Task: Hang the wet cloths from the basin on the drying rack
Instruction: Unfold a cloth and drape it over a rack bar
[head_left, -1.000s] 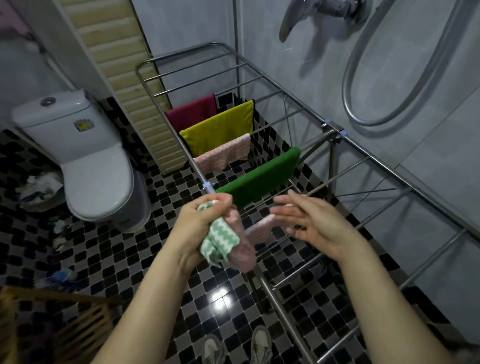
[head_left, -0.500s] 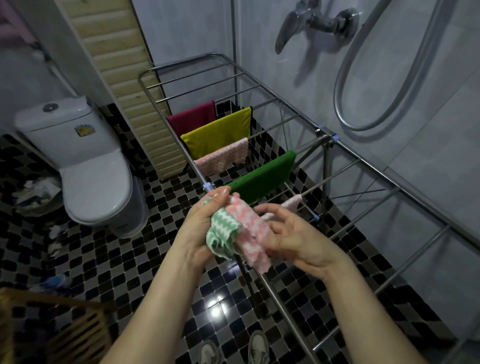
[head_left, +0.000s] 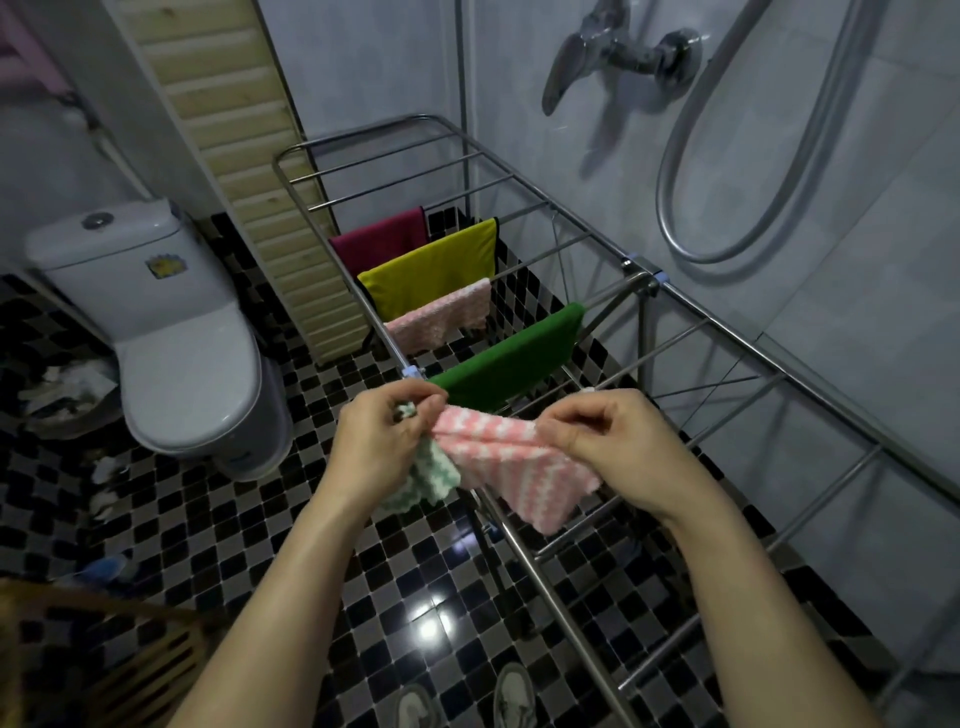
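A pink-and-white zigzag cloth (head_left: 511, 457) is stretched between both hands just above the near rails of the steel drying rack (head_left: 779, 364). My left hand (head_left: 379, 441) pinches its left corner and also holds a green-and-white zigzag cloth (head_left: 426, 480) bunched under the palm. My right hand (head_left: 613, 441) pinches the cloth's right corner. On the rack's far rails hang a maroon cloth (head_left: 379, 241), a yellow cloth (head_left: 431, 273), a pale pink cloth (head_left: 441, 319) and a green cloth (head_left: 511, 358). The basin is out of view.
A white toilet (head_left: 171, 338) stands at the left on the black-and-white checkered floor. A shower tap (head_left: 618, 57) and hose (head_left: 737, 171) hang on the tiled wall right of the rack. A wooden slatted item (head_left: 88, 660) sits at bottom left. Shoes (head_left: 467, 704) show below.
My right hand took hold of the pink cloth's other corner and the hands drew apart, so the bunched pink cloth now hangs spread open. The view tilted slightly down.
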